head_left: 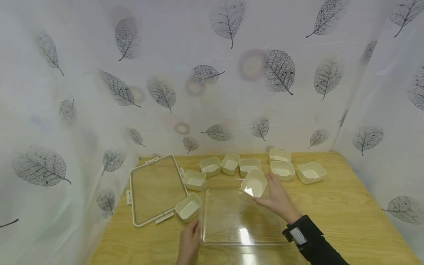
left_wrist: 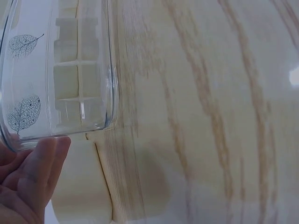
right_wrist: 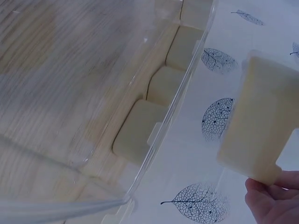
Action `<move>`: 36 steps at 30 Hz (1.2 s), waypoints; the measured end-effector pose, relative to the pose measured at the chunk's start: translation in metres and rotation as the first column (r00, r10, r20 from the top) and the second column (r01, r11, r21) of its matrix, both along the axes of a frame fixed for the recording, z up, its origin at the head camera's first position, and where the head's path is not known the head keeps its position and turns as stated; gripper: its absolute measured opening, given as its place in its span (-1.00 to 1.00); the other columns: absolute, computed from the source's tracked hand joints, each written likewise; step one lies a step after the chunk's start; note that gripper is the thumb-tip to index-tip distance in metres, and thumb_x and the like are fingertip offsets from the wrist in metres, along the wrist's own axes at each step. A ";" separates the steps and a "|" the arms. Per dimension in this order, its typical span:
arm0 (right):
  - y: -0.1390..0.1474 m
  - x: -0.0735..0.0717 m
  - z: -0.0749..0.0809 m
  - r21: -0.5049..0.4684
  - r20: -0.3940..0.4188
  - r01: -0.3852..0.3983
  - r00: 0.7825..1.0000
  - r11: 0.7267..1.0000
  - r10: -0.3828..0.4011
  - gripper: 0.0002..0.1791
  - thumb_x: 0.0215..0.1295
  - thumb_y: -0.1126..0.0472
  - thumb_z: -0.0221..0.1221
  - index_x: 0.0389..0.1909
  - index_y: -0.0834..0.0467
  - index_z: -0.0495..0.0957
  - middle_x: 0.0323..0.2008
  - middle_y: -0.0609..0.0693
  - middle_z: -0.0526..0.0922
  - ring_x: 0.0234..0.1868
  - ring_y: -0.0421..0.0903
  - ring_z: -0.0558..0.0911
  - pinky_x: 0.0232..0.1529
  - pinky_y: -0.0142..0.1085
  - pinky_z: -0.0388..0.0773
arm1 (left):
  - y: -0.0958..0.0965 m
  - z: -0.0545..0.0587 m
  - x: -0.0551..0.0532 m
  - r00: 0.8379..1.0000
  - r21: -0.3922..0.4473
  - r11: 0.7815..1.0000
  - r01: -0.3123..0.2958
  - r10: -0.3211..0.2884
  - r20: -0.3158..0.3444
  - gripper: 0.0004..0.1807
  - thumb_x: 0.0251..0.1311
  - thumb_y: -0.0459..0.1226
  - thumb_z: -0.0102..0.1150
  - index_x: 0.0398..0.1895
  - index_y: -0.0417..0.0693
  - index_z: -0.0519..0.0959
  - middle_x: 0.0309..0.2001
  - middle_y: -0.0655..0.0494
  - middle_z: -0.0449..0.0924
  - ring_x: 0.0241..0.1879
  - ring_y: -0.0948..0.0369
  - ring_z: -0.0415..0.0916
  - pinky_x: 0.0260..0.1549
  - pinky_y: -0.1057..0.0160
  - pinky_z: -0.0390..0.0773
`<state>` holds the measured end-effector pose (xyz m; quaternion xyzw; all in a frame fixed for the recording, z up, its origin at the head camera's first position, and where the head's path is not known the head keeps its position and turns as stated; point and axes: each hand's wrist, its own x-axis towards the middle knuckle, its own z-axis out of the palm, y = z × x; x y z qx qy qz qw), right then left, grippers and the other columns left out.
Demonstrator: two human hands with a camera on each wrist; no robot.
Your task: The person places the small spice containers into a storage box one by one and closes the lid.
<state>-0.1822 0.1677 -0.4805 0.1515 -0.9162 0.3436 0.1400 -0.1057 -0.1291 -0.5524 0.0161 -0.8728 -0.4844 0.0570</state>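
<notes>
A large clear plastic box (head_left: 232, 221) stands on the table in front of me. My left hand (head_left: 190, 239) is at its left wall; in the left wrist view the fingers (left_wrist: 35, 170) hold the box's edge near a corner. Above the box's far right part, my right hand (head_left: 276, 197) pinches a small cream plastic container (head_left: 254, 183) by its edge, tilted with its opening toward the head camera. The right wrist view shows this container (right_wrist: 259, 116) raised beside the clear box's rim, with fingers (right_wrist: 266, 200) at its lower corner.
Several matching cream containers (head_left: 250, 166) stand behind the clear box, some at the back right (head_left: 311, 172). Another cream container (head_left: 188, 208) sits close to my left hand. A cream-rimmed clear lid with side clips (head_left: 131, 198) lies at the left. Leaf-patterned curtains surround the wooden table (head_left: 344, 221).
</notes>
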 end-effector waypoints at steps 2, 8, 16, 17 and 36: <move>-0.006 -0.002 -0.001 0.025 0.009 -0.016 1.000 1.000 0.016 0.01 -0.31 0.04 0.41 0.11 0.52 0.17 0.09 0.42 0.24 0.10 0.30 0.24 0.09 0.12 0.20 | 0.000 0.000 0.000 1.000 0.005 1.000 -0.001 0.001 -0.003 -0.74 0.12 -0.49 -0.01 -0.12 -0.50 0.44 -0.16 -0.33 0.49 -0.15 -0.12 0.47 -0.19 0.05 0.49; -0.025 -0.005 -0.008 0.085 0.014 -0.051 0.999 0.995 0.050 0.02 -0.37 -0.03 0.40 0.10 0.49 0.23 0.07 0.36 0.31 0.08 0.25 0.31 0.08 0.05 0.26 | 0.001 0.002 0.000 1.000 0.022 1.000 -0.003 0.003 0.012 -0.74 0.13 -0.48 -0.02 -0.12 -0.50 0.43 -0.15 -0.34 0.49 -0.14 -0.12 0.47 -0.19 0.04 0.49; -0.045 -0.004 -0.018 0.093 0.076 -0.178 0.982 0.980 0.171 -0.01 -0.41 0.04 0.42 0.07 0.51 0.25 0.04 0.36 0.34 0.05 0.22 0.35 0.06 -0.01 0.32 | 0.001 0.004 0.001 1.000 0.027 1.000 -0.005 0.005 0.009 -0.74 0.15 -0.47 -0.03 -0.11 -0.50 0.43 -0.14 -0.35 0.48 -0.13 -0.12 0.46 -0.19 0.04 0.49; -0.046 -0.005 -0.019 0.117 0.090 -0.188 0.980 0.975 0.178 0.00 -0.39 0.03 0.42 0.07 0.52 0.24 0.05 0.38 0.33 0.06 0.22 0.34 0.07 -0.01 0.30 | 0.001 0.004 0.001 1.000 0.030 0.999 -0.012 0.011 0.014 -0.74 0.15 -0.47 -0.03 -0.11 -0.49 0.43 -0.14 -0.35 0.48 -0.13 -0.12 0.46 -0.18 0.04 0.49; -0.052 -0.016 -0.041 0.230 0.324 -0.531 0.832 0.815 0.451 -0.04 -0.31 0.15 0.33 0.17 0.46 0.15 0.21 0.36 0.13 0.16 0.18 0.25 0.09 -0.06 0.29 | 0.000 0.004 0.000 0.999 -0.002 1.000 -0.012 0.012 0.030 -0.73 0.12 -0.48 -0.02 -0.11 -0.46 0.44 -0.14 -0.32 0.49 -0.13 -0.11 0.46 -0.19 0.02 0.49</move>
